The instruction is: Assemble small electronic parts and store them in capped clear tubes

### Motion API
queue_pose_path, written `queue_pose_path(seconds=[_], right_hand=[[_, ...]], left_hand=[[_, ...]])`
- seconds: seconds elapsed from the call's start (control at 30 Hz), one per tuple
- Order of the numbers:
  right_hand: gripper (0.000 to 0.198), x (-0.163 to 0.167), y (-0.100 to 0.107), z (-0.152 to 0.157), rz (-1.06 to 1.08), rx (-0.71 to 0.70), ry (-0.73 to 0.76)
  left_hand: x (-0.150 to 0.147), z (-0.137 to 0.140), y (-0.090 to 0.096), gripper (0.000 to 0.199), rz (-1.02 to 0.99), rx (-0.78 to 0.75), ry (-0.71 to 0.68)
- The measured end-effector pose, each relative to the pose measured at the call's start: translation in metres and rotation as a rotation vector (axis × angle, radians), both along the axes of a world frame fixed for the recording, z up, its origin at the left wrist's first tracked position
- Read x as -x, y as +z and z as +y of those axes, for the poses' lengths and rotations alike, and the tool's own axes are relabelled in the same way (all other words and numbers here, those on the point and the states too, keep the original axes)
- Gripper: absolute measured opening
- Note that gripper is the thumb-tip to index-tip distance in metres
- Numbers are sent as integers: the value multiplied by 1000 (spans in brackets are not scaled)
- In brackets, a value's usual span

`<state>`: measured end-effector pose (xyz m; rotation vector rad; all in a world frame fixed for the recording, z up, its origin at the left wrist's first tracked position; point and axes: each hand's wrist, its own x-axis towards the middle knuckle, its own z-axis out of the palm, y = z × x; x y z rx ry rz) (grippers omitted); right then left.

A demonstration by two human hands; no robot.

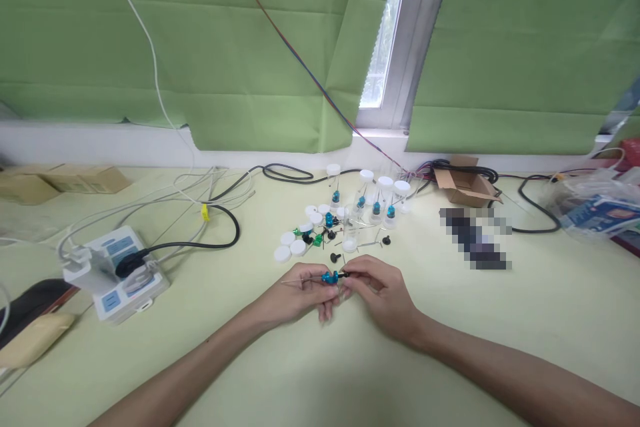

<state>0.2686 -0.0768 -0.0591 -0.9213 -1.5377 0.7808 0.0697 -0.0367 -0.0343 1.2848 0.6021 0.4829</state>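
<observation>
Your left hand (303,291) pinches a blue part (330,277). Your right hand (384,291) grips the black piece (342,274) at its three o'clock; white caps (288,239) lie toward eleven.

Left fingers (324,293) hold blue part (330,277), right fingers (364,267) black piece (343,274); capped vials (385,184) beyond.

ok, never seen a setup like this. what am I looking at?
No machine here: a person works with two bare hands, filmed by one head-worn camera looking forward and down. The left hand holds a small blue part with a thin rod; the right hand seems to pinch a small black piece at its end. Beyond them on the pale table are white caps, small green parts and capped clear tubes with blue parts inside. A power strip lies left, an open cardboard box right.
</observation>
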Motion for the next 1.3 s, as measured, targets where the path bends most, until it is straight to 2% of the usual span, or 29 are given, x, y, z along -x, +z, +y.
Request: queue_pose_path(seconds=[0.23,0.4,0.6,0.73,1.03,1.3], right_hand=[[16,0,1,-2,14,10,76],[14,0,1,-1,8,3,74],[13,0,0,0,-3,23,68],[11,0,1,0,-15,26,59],[11,0,3,-3,16,86,112],[10,0,3,-2,13,175,142]], left_hand=[[2,0,6,18,-8,-32,-67],[0,-3,9,16,1,-41,-34],[-1,-3,5,29,74,-134,-31],[0,-2,0,30,82,-215,-16],[0,-4,-14,25,99,-195,52],[-1,-9,-9,24,196,-215,97]])
